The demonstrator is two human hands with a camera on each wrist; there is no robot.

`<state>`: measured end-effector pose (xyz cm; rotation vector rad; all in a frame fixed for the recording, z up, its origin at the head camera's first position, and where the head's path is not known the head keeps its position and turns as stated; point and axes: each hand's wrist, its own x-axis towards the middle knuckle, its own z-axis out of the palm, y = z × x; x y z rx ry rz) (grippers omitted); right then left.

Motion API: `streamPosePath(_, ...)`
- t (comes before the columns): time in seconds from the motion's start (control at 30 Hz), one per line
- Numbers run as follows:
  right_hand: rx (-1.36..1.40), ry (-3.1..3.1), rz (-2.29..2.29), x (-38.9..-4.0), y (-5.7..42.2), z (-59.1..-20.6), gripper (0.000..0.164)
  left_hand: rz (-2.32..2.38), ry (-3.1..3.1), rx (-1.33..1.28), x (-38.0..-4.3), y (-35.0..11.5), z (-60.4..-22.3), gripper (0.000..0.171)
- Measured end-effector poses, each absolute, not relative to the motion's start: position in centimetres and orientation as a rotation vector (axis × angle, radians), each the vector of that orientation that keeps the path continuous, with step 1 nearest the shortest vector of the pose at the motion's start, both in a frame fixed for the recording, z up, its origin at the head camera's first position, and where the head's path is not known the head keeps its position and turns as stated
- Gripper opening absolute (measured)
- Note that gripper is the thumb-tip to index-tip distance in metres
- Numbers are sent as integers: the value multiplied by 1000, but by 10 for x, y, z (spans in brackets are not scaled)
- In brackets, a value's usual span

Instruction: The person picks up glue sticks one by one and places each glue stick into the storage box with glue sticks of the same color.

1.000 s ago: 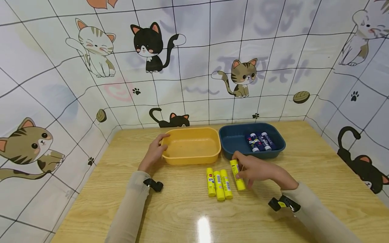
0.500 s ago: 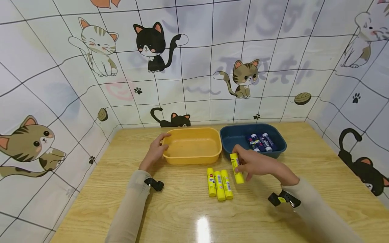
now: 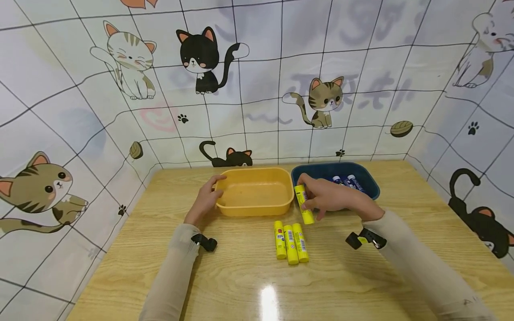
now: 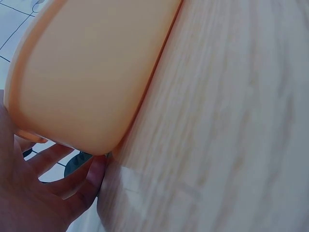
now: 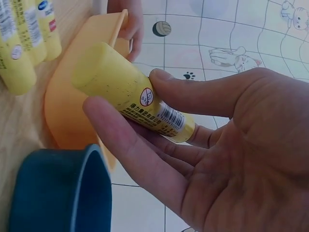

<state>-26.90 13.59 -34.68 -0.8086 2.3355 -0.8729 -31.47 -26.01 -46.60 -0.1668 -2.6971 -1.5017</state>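
My right hand (image 3: 331,194) pinches a yellow glue stick (image 3: 304,205) between thumb and fingers, off the table, over the near left part of the blue bin (image 3: 305,171). In the right wrist view the glue stick (image 5: 140,92) lies tilted across the fingers, its barcode label showing. My left hand (image 3: 205,198) grips the left end of the yellow bin (image 3: 254,211), thumb at the rim. The left wrist view shows its fingers (image 4: 72,186) against the bin's end wall (image 4: 91,96). The yellow bin's inside is bare.
Three yellow glue sticks (image 3: 291,244) lie side by side on the wooden table (image 3: 241,276), in front of the bins. Several dark blue glue sticks (image 3: 353,183) lie in the blue bin, partly hidden by my right hand. A cat-patterned cloth wall (image 3: 261,102) stands behind.
My right hand has lifted the yellow glue stick and carried it up and leftward, from the table towards the gap between the bins. The left hand stays on the yellow bin.
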Motion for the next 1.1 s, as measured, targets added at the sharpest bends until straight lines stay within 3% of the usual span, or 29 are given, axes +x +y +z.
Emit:
streamPosePath(0.4,-860,2308,-801,-300,111,-320,53,-1507,-2690,-176,-316,-259,-469,54)
streamPosePath(1.1,-740,2213,-755,-357,65,-319,49,-1514,-2696,-174,-314,-259,-465,54)
